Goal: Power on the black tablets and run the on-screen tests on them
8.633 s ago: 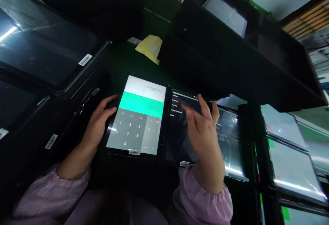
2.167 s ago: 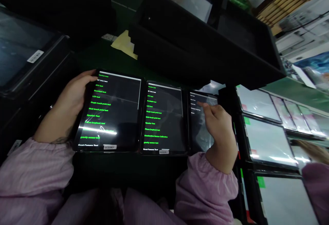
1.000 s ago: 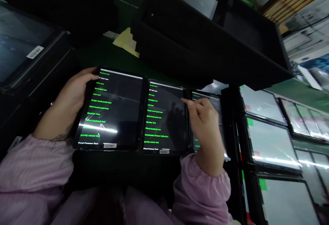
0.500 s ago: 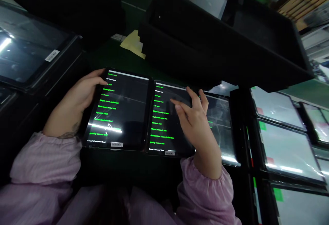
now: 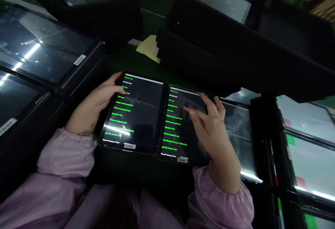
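Two black tablets lie side by side in front of me, both lit with a list of test names, mostly in green letters. My left hand (image 5: 95, 101) grips the left edge of the left tablet (image 5: 145, 113); its thumb rests on the screen, while the other fingers are mostly hidden behind. Over the right tablet (image 5: 175, 131), my right hand (image 5: 214, 127) hovers with fingers apart, holding nothing. Its index fingertip is close to the screen; I cannot tell whether it touches. A third tablet (image 5: 240, 134) is partly covered by that hand.
Dark tablets with barcode labels (image 5: 80, 60) sit in black trays on the left. Stacked black trays (image 5: 209, 44) rise behind, beside a yellow paper (image 5: 149, 47). At right stand tablets with pale screens (image 5: 314, 159). The table surface (image 5: 123, 56) is dark green.
The view has turned left, so hands and tablets appear further right. My left thumb sits slightly lower along the left tablet's list. The right hand keeps nearly the same pose over the right tablet.
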`<state>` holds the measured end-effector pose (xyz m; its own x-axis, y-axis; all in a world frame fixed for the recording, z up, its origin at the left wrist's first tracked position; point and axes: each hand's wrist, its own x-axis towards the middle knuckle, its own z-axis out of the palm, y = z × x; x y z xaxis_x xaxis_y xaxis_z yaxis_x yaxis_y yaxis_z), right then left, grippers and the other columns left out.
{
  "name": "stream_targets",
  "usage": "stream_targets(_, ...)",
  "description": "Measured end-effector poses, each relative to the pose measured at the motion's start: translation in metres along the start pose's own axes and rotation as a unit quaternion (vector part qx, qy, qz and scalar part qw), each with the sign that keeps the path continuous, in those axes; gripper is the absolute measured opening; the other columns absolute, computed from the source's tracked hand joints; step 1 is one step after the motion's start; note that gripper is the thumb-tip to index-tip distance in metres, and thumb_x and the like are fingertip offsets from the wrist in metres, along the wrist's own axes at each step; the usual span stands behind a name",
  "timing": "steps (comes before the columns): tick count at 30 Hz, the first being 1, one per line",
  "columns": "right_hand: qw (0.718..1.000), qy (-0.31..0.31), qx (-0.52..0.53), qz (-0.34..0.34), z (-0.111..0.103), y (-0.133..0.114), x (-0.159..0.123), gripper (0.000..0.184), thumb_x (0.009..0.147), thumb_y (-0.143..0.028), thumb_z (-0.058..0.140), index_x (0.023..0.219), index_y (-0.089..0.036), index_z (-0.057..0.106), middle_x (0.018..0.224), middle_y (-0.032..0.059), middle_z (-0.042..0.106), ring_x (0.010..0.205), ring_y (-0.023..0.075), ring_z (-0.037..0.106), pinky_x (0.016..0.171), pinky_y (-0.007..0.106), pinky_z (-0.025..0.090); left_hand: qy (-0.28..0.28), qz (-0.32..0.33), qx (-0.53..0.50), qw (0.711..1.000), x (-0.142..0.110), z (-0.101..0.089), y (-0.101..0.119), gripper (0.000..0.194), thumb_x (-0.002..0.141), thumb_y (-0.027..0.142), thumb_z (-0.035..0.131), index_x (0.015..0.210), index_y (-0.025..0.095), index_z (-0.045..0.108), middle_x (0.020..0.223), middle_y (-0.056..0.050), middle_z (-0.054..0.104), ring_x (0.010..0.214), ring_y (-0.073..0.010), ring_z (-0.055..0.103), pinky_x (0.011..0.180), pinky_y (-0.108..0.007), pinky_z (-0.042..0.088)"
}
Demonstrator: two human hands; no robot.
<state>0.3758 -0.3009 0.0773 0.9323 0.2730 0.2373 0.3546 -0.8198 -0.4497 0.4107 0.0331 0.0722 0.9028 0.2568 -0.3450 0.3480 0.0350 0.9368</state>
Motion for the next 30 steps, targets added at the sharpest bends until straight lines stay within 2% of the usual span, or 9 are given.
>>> stream_targets(5,1.000,-0.007,0.000,-0.005,0.004,-0.001,0.001,0.049,0.108,-0.048,0.039,0.120,-0.025,0.080,0.164,0.0085,0.044,0.158,0.0448,0.020,0.124,0.071,0.026,0.016,-0.005,-0.020,1.000,-0.001,0.005,0.003,0.076,0.061,0.006,0.065,0.136,0.018,0.064,0.121,-0.008,0.070,0.135,-0.0353,0.055,0.119,-0.052,0.044)
stream_targets(9,1.000,-0.019,-0.006,-0.007,-0.002,0.000,0.002,0.049,0.108,-0.047,0.038,0.122,-0.025,0.079,0.164,0.0085,0.044,0.158,0.0438,0.019,0.123,0.068,0.029,0.015,0.017,-0.027,0.999,0.000,0.005,0.001,0.070,0.068,0.008,0.065,0.137,0.013,0.063,0.122,-0.008,0.070,0.133,-0.0339,0.056,0.123,-0.053,0.038)
stream_targets(10,1.000,-0.014,-0.005,-0.005,-0.009,0.002,0.002,0.049,0.108,-0.046,0.038,0.122,-0.025,0.079,0.161,0.0087,0.048,0.157,0.0425,0.025,0.121,0.065,0.033,0.014,0.024,-0.027,0.999,0.001,0.004,0.000,0.070,0.069,0.009,0.066,0.139,0.012,0.062,0.124,-0.008,0.069,0.133,-0.0335,0.056,0.124,-0.054,0.037)
stream_targets(12,0.999,0.017,-0.005,0.028,-0.027,0.009,0.000,0.049,0.106,-0.046,0.039,0.117,-0.024,0.081,0.145,0.0106,0.063,0.141,0.0374,0.049,0.111,0.056,0.045,0.016,0.035,-0.026,0.999,0.005,0.002,-0.003,0.069,0.070,0.010,0.068,0.139,0.011,0.063,0.127,-0.008,0.069,0.136,-0.0330,0.053,0.126,-0.055,0.033)
stream_targets(14,0.992,0.050,-0.024,0.112,-0.049,0.019,-0.004,0.050,0.103,-0.048,0.040,0.105,-0.021,0.082,0.112,0.0120,0.075,0.106,0.0298,0.068,0.089,0.044,0.052,0.023,0.049,-0.026,0.998,0.009,0.000,-0.006,0.068,0.068,0.008,0.067,0.136,0.011,0.065,0.128,-0.007,0.070,0.142,-0.0327,0.048,0.128,-0.055,0.030)
stream_targets(16,0.972,0.052,-0.064,0.220,-0.066,0.028,-0.009,0.054,0.099,-0.051,0.041,0.093,-0.017,0.082,0.079,0.0097,0.071,0.075,0.0243,0.065,0.068,0.037,0.045,0.028,0.065,-0.026,0.997,0.013,0.000,-0.008,0.068,0.066,0.005,0.065,0.133,0.011,0.067,0.130,-0.006,0.070,0.148,-0.0325,0.042,0.129,-0.056,0.029)
stream_targets(19,0.947,0.009,-0.085,0.311,-0.076,0.037,-0.013,0.057,0.094,-0.055,0.039,0.090,-0.016,0.080,0.067,0.0084,0.065,0.064,0.0233,0.059,0.060,0.035,0.037,0.036,0.058,-0.023,0.997,0.016,0.000,-0.008,0.069,0.067,0.003,0.062,0.135,0.012,0.066,0.131,-0.005,0.070,0.150,-0.0321,0.040,0.128,-0.057,0.030)
stream_targets(26,0.941,-0.039,-0.053,0.332,-0.067,0.035,-0.001,0.052,0.089,-0.052,0.043,0.082,-0.017,0.080,0.072,0.0114,0.071,0.069,0.0236,0.060,0.065,0.033,0.038,0.080,0.026,-0.036,0.996,0.014,0.002,-0.002,0.065,0.069,-0.005,0.058,0.132,0.011,0.068,0.127,-0.005,0.072,0.146,-0.0277,0.046,0.128,-0.055,0.028)
stream_targets(30,0.944,0.026,-0.041,0.327,-0.076,0.029,-0.007,0.059,0.094,-0.057,0.039,0.091,-0.015,0.081,0.067,0.0067,0.066,0.061,0.0179,0.049,0.062,0.032,0.032,0.096,0.041,-0.062,0.993,0.016,0.004,-0.002,0.056,0.070,-0.002,0.060,0.123,0.008,0.070,0.131,-0.007,0.071,0.141,-0.0257,0.051,0.129,-0.048,0.027)
